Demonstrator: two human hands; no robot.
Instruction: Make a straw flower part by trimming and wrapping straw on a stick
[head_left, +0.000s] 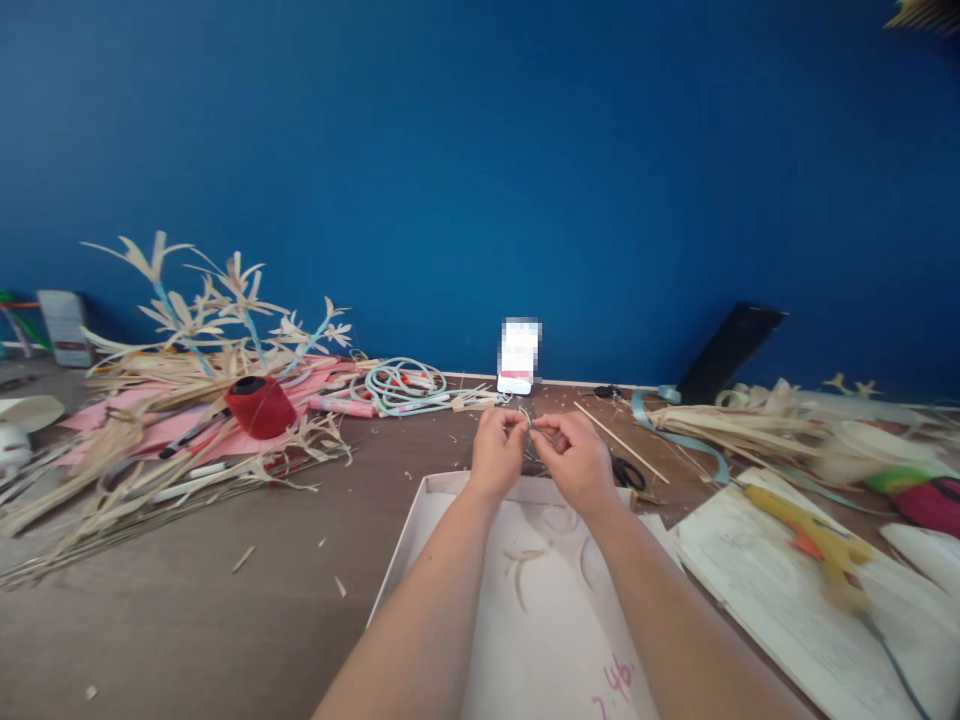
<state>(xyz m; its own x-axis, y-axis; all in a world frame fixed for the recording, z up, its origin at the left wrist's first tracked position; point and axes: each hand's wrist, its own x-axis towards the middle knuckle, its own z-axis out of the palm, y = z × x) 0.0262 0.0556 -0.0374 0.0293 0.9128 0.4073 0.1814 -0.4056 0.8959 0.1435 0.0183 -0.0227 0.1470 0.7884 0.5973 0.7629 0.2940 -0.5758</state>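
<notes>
My left hand and my right hand meet above the far edge of a shallow white box lid. Both have thumb and fingers pinched together, tips nearly touching. Between them shows a thin pale strip, like dried husk; its ends are hidden by the fingers. Curled pale scraps lie inside the lid, which has pink handwriting near its front. Just beyond my right hand, black-handled scissors lie partly hidden. A lit phone leans on the blue wall straight ahead.
At left, husk flowers on blue stems stand among dried strips, pink paper and a red pouch. A coiled pale cable lies at the back. At right are a yellow glue gun on paper, blue ribbon and more husks.
</notes>
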